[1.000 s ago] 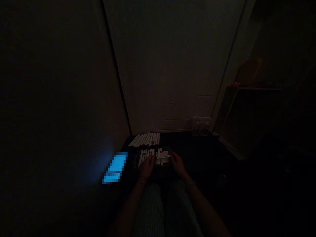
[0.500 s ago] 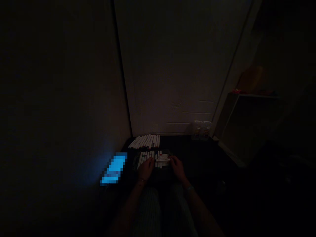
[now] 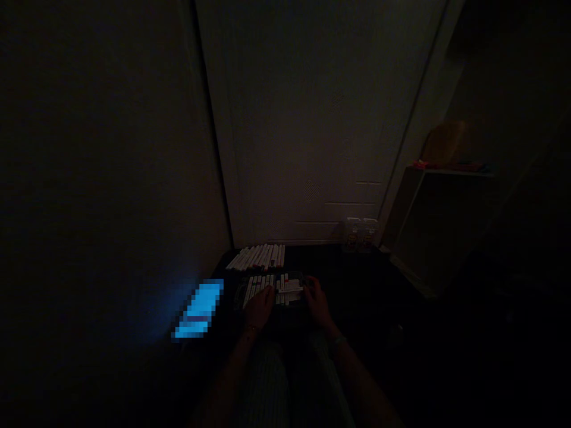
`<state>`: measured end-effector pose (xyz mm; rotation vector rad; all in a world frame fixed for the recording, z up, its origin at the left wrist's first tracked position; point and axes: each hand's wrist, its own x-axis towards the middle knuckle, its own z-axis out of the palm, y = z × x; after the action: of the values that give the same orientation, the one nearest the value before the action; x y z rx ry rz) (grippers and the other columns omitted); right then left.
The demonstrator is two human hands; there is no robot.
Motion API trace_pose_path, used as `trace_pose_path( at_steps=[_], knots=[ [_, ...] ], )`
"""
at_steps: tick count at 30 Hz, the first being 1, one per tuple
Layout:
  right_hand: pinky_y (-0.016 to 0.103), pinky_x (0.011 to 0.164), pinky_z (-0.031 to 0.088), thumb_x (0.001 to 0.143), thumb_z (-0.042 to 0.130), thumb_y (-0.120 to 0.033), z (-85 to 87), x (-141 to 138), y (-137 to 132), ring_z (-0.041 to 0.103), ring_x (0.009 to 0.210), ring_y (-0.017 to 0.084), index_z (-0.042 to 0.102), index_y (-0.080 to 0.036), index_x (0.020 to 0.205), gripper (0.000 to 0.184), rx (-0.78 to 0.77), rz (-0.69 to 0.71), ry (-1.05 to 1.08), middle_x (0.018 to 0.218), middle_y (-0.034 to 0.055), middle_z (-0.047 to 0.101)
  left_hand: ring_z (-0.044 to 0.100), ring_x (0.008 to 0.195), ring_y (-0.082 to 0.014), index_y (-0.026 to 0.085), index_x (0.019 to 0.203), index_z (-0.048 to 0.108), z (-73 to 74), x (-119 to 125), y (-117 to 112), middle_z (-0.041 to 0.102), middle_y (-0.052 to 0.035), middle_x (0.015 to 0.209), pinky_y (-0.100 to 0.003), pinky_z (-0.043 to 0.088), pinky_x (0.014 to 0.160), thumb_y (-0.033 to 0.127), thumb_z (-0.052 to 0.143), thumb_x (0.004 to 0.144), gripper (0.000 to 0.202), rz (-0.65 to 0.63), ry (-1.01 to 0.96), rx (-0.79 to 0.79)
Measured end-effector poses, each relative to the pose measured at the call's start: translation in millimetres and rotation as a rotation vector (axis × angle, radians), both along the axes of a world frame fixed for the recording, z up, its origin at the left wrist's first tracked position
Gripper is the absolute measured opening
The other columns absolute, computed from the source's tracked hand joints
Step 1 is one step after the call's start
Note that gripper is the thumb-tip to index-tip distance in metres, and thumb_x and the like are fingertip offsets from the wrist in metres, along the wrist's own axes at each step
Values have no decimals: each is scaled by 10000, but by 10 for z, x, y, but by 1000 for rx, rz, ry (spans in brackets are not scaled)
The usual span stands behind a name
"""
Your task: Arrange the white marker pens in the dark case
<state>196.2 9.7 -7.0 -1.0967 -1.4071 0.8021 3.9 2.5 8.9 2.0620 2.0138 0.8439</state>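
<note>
A white marker point(image 3: 291, 290) lies crosswise above an open case point(image 3: 238, 295) that holds several white markers in rows. At its right end are the bent fingers of my right hand point(image 3: 317, 301), closed on it. My left hand point(image 3: 259, 308) is over the middle of the case with its fingers drawn together, their tips close to the marker's left end. Its grip is too dark to make out. Upright in the case's left part stand white markers point(image 3: 259, 284); in the right part a few show coloured bands, one of them red.
Behind the case, a row of white markers point(image 3: 259, 257) lies on the dark table point(image 3: 330, 267). A glowing blurred screen point(image 3: 200, 309) is at the left. Two clear containers point(image 3: 360, 235) stand by the back wall. To the right is a shelf unit point(image 3: 422, 208) with an orange object point(image 3: 446, 141) on top.
The whole view has shifted slightly, so things sit a little further left. Both hands stay at the crosswise marker, with the right fingers slightly more bent over its end.
</note>
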Motion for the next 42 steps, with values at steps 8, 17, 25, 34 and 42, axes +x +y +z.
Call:
trace_pose_path(
  at_steps=[8,17,25,34,42],
  knots=[
    [241,654,458,821,410,-337,-28,6,17,596,764,141,499,-211,1115,333,-3,-10,-23,874,23,640,573,899,-151,232,1053,556,-38,-14,27,628,-44,1037,-231,373,701,404,258,886,383,8,10,-7],
    [236,647,461,805,433,-365,31,1,-7,598,771,144,529,-211,1072,323,-15,6,20,856,16,641,553,952,-156,249,1071,549,-49,-26,30,611,-30,1083,-235,374,739,403,268,881,372,0,-24,-19],
    [237,641,463,806,432,-361,80,-5,-28,601,756,144,542,-210,1036,296,-29,24,41,832,15,642,564,910,-159,228,1083,540,-42,-32,47,619,-50,1050,-235,367,701,415,257,882,395,7,11,-28],
    [228,627,462,807,444,-381,70,0,-39,596,751,142,507,-209,1080,329,-27,53,95,815,15,636,564,902,-151,242,1074,541,-36,-28,30,621,-41,1043,-230,365,700,410,260,883,379,9,-3,-21],
    [237,641,463,786,474,-393,61,11,-26,602,759,147,516,-201,1071,347,-40,54,95,825,22,641,570,898,-152,250,1088,539,-65,-34,58,618,-35,1064,-228,368,689,418,261,881,385,17,18,-19]
  ],
)
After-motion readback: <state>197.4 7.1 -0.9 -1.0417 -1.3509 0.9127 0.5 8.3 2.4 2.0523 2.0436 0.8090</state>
